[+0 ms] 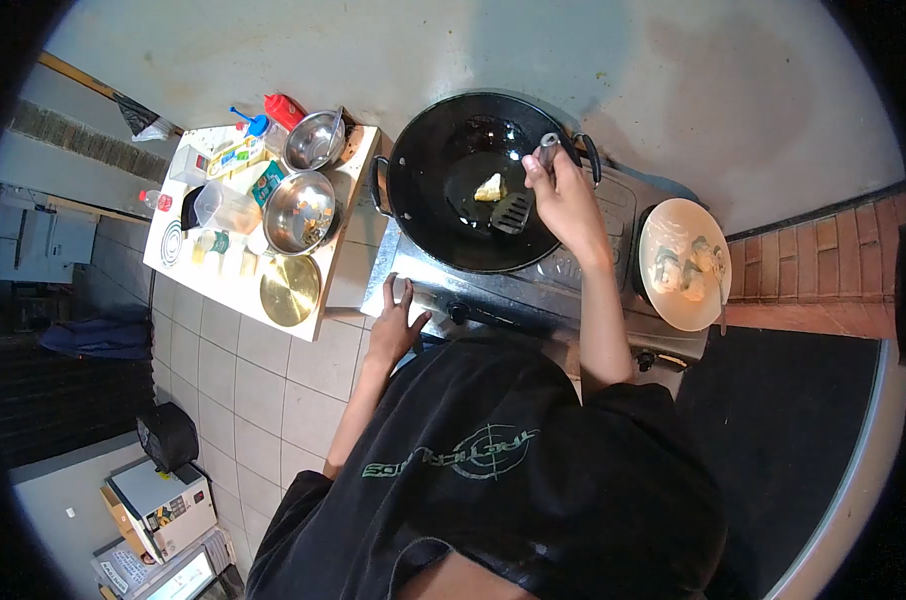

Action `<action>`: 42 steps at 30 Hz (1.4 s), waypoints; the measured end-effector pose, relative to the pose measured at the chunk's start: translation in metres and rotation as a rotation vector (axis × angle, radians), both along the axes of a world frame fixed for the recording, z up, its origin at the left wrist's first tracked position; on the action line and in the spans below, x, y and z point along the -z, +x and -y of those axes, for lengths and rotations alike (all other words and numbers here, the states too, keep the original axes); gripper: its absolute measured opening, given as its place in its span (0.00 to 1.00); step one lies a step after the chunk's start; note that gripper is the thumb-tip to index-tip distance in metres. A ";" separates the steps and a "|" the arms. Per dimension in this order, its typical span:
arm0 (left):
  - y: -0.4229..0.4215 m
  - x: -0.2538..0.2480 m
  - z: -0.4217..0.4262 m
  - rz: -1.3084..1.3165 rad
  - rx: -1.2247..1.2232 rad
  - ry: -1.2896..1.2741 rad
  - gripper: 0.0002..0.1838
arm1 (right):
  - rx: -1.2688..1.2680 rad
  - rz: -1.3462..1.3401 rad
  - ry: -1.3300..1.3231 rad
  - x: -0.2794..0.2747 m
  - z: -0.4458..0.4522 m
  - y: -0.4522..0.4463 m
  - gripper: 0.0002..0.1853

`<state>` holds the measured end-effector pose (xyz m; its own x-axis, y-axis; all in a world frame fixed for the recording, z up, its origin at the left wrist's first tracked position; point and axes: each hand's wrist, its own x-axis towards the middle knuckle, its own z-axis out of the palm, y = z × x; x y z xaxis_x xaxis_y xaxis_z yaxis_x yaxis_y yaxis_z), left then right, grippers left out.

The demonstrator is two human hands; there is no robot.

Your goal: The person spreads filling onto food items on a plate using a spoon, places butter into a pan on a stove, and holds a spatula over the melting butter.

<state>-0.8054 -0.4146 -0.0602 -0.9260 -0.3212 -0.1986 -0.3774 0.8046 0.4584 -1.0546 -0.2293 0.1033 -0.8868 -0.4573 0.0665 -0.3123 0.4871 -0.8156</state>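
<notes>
My right hand (565,205) is closed round the handle of a slotted turner (511,214), whose dark blade dips into a black wok (428,225). Beside the blade, a small pale-yellow piece of food (489,188) lies in shiny oil at the wok's bottom. The wok sits on a silver gas stove (563,300). At the stove's front left corner rests my left hand (395,322), fingers spread, holding nothing. A cream plate (663,305) with several pieces of food stands at the stove's right end.
Left of the stove, a light table (338,230) carries a steel bowl with bits of food (301,212), another steel bowl (315,140), a round golden lid (291,291), a red bottle (285,110) and a clear plastic container (225,207). A wall (423,50) rises behind the stove.
</notes>
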 end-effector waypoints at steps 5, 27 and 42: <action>-0.003 -0.003 0.000 0.051 -0.014 0.019 0.39 | 0.012 -0.023 -0.062 -0.003 -0.003 -0.001 0.19; 0.002 0.008 0.002 0.016 0.002 -0.032 0.40 | 0.024 0.061 -0.107 0.001 -0.007 0.009 0.21; -0.004 -0.015 -0.002 0.144 -0.044 0.106 0.41 | 0.095 0.024 -0.156 0.006 -0.006 0.016 0.18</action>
